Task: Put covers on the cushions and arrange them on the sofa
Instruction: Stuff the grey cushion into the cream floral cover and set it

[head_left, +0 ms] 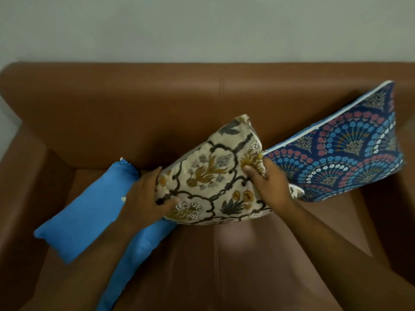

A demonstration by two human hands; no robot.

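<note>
Blue cushion lies flat on sofa seat, left. Left hand grip closed on near-left edge of cream cushion, thumb on front, fingers behind. Cream cushion is mid sofa, tilted up. Right hand pinches its right edge. Patterned blue cushion leans on backrest, far right.

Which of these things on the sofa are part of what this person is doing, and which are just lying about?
Part of the job:
- cream floral cushion, held by left hand and right hand
- navy patterned cushion, leaning on the backrest
- plain blue cushion
- blue cloth, perhaps a cover
- sofa

Lying about:
- nothing visible
</note>
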